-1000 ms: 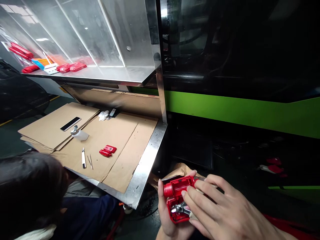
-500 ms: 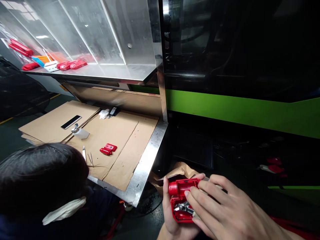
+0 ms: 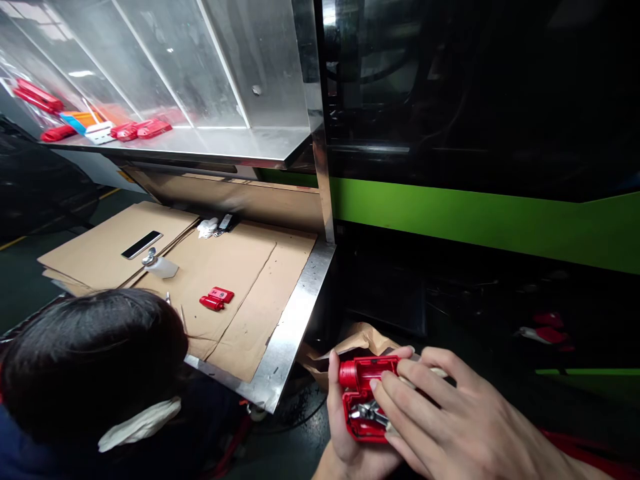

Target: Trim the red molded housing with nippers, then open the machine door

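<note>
Red plastic housing (image 3: 364, 400): held low in the frame, right of the counter's near corner and below its edge, over dark floor. Open side faces up; a small metal part (image 3: 369, 413) lies inside. Long axis runs roughly away from the person, the rounded cylindrical end farthest from the body and slightly left.

Left hand (image 3: 345, 427): cradles the housing from below and the left side, thumb up along its left wall, fingers curled closed round it.

Right hand (image 3: 440, 420): lies over the housing's right side, fingers loosely together, fingertips (image 3: 383, 383) on the rim and on the metal part.

Behind the housing: crumpled brown paper (image 3: 357, 343).

Counter (image 3: 290, 333): steel-edged, covered in cardboard sheets (image 3: 220, 267); carries a small red piece (image 3: 216, 298) and a phone (image 3: 142, 245).

Lower left: another person's dark-haired head (image 3: 90, 360).
</note>
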